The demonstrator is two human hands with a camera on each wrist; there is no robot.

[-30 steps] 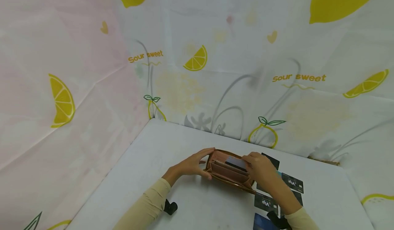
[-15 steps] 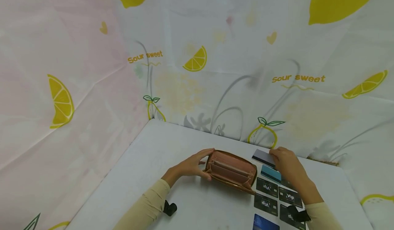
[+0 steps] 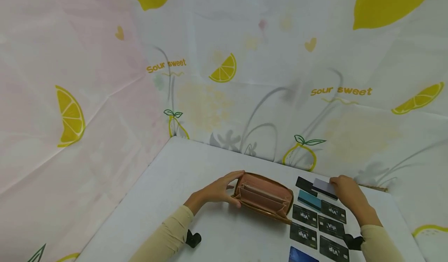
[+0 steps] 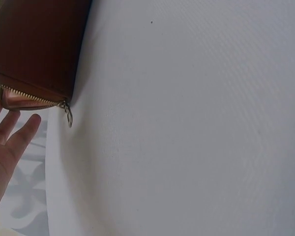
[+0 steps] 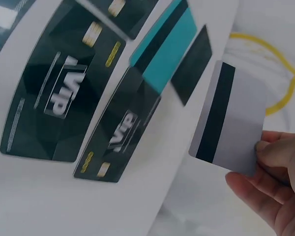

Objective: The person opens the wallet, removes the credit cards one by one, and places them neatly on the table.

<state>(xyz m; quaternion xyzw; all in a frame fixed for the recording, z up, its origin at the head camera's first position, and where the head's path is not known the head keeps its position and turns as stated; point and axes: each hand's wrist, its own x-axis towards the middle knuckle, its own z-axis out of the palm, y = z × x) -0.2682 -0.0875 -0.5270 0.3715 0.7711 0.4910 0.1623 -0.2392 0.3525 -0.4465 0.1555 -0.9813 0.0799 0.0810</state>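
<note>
My left hand (image 3: 217, 190) holds the left end of a brown zip wallet (image 3: 267, 212), thumb at the front edge and fingers behind. The wallet stands unzipped, its pinkish compartments facing up. In the left wrist view, the wallet's brown side (image 4: 39, 44) and zip pull (image 4: 69, 117) show, with fingertips (image 4: 32, 125) at its end. Between thumb and fingers, my right hand (image 3: 351, 195) pinches a grey card with a black stripe (image 3: 322, 185). That card is right of a plain black card (image 3: 305, 184); in the right wrist view it looks raised off the table.
Right of the wallet lie a teal striped card (image 3: 309, 200), several black VIP cards (image 3: 331, 226) in rough columns, and a blue card (image 3: 302, 255) at the front. The white table (image 3: 210, 164) meets lemon-printed cloth (image 3: 245, 98) behind and at left.
My right hand has drawn the grey card out of the wallet and carried it right, past the plain black card. The left hand and the wallet have stayed put.
</note>
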